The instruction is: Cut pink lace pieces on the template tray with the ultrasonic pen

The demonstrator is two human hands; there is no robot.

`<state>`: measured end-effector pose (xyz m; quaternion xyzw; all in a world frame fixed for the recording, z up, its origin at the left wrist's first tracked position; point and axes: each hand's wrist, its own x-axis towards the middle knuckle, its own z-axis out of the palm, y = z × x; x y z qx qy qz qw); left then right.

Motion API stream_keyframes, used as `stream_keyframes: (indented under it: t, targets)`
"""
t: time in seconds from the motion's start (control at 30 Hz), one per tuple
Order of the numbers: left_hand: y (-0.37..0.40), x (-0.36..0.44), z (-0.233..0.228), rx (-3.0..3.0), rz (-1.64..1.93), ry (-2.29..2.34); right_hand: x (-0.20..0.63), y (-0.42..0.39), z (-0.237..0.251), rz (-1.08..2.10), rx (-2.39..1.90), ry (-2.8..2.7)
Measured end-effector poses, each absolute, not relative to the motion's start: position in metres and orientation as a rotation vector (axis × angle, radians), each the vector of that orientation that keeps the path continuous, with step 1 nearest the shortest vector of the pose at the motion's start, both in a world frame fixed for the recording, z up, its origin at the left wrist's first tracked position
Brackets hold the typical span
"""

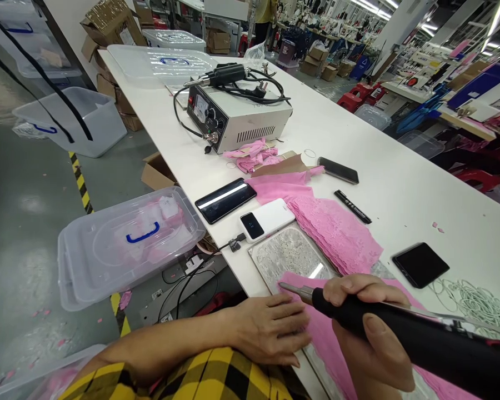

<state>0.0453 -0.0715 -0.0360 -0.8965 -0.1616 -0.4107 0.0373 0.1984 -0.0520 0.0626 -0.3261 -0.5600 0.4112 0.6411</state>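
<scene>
A black handpiece (437, 339) with a slim metal tip is gripped in the right hand (375, 328), its fingers clamped around the barrel, apparently so that the tip can be steered at a low slant. The tip is poised at the margin of a pink cloth (325, 333), spread near the left edge of the counter (400, 191); whether contact is made cannot be told. Just beside the tip, the left hand (270, 328) is laid palm down, its fingers slightly apart, probably so that the cloth is held flat. Beneath, a speckled board (291, 250) is set, likely as a firm backing. Beyond it, pink lace pieces (337, 233) are stacked within easy reach, and a white power bank (270, 219) is placed by the left edge, where its black cable (204, 261) can be hung over the side. Toward the far end, a control box (254, 116) is stood with its dials turned toward the left edge; a second handpiece (223, 75) is rested on top, presumably out of the way.
</scene>
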Motion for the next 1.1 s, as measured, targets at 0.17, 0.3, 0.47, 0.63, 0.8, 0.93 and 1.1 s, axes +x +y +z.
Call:
stream_keyframes:
  t: [0.17,0.3,0.47,0.63,0.8,0.93,1.1]
  targets:
    - [-0.072,0.045,-0.038,-2.748,-1.253,-0.490,0.201,-0.044,0.065,0.811,-0.742,-1.276]
    - [-0.072,0.045,-0.037,-2.751,-1.248,-0.497,0.202,-0.039,0.064,0.756,-0.767,-1.255]
    - [-0.071,0.044,-0.036,-2.748,-1.266,-0.489,0.202,-0.038,0.061,0.745,-0.783,-1.239]
    - [-0.071,0.043,-0.035,-2.756,-1.239,-0.494,0.203,-0.037,0.060,0.739,-0.784,-1.248]
    - [-0.072,0.043,-0.034,-2.753,-1.278,-0.503,0.201,-0.036,0.059,0.724,-0.767,-1.269]
    - [-0.073,0.043,-0.037,-2.784,-1.262,-0.518,0.198,-0.035,0.059,0.707,-0.747,-1.266]
    - [-0.075,0.038,-0.032,-2.840,-1.246,-0.535,0.205,-0.028,0.070,0.666,-0.744,-1.217]
